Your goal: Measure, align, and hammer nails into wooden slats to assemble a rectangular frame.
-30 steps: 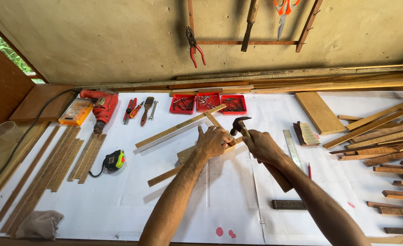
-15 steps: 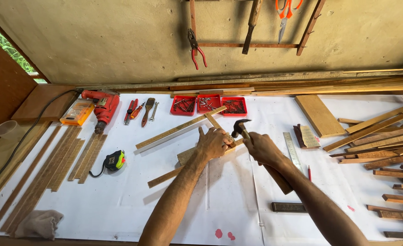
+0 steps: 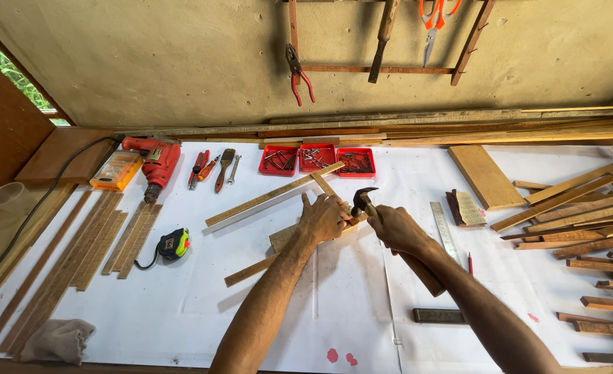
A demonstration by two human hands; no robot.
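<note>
My left hand (image 3: 324, 217) presses down on a joint of thin wooden strips (image 3: 273, 195) on the white-covered bench, its fingers pinched at the joint; whether a nail is between them is hidden. My right hand (image 3: 398, 230) grips the wooden handle of a claw hammer (image 3: 363, 201), whose dark head hovers just right of my left fingertips. A longer strip (image 3: 251, 270) runs out from under the left wrist toward the lower left.
Three red trays of nails (image 3: 317, 158) sit at the back, a red drill (image 3: 155, 161) and hand tools to their left. A tape measure (image 3: 174, 244), steel ruler (image 3: 444, 228), wood offcuts (image 3: 583, 215) at right, long strips (image 3: 77, 249) at left.
The hammer head has shifted slightly by the left fingertips; both hands stay on the same joint of strips.
</note>
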